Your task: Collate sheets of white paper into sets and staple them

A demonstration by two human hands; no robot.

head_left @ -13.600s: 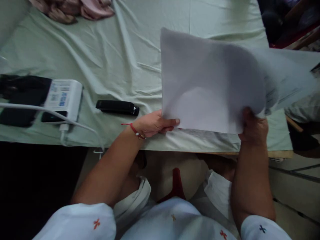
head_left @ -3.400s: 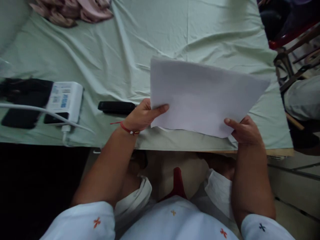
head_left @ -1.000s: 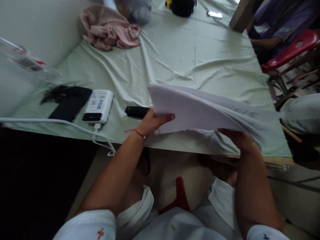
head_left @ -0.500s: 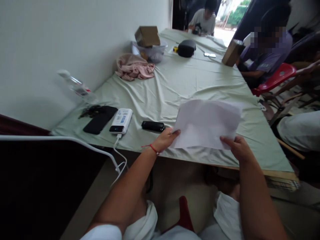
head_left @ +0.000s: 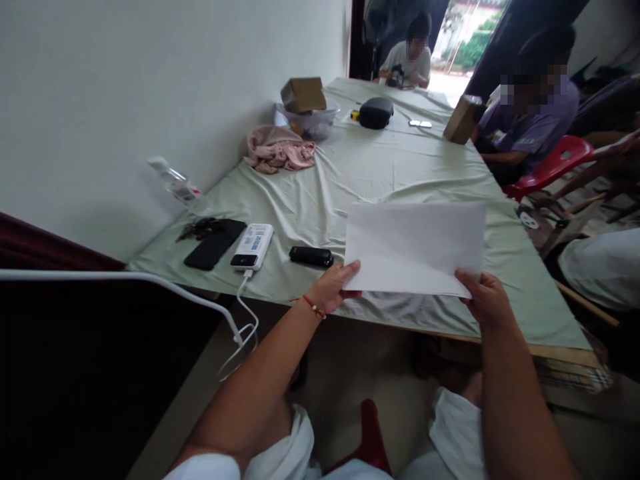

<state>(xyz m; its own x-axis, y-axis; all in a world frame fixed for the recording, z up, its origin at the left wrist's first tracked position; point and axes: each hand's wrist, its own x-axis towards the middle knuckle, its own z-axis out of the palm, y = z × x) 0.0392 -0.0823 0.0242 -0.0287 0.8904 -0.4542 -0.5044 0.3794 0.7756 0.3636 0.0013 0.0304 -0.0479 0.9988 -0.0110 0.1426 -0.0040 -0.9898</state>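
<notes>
White paper (head_left: 415, 247), a sheet or thin stack, is held out flat above the near part of the cloth-covered table. My left hand (head_left: 333, 288) is closed on its near left corner, thumb on top and fingers beneath. At the near right corner, my right hand (head_left: 484, 293) pinches the paper the same way. Just left of the paper lies a black stapler-like object (head_left: 311, 256), close to my left hand. Whether one sheet or more is in my hands I cannot tell.
On the table (head_left: 280, 280) lie a white power bank (head_left: 253, 247) with a cable, a black phone (head_left: 215, 245), a clear bottle (head_left: 177, 183), pink cloth (head_left: 280, 150), a plastic bin (head_left: 315, 123) holding a cardboard box (head_left: 303, 95), and a black case (head_left: 376, 113). Two people sit beyond.
The paper, rippled and blurred before, now lies flatter and straighter between my hands. Both hands keep their hold. The view has shifted slightly.
</notes>
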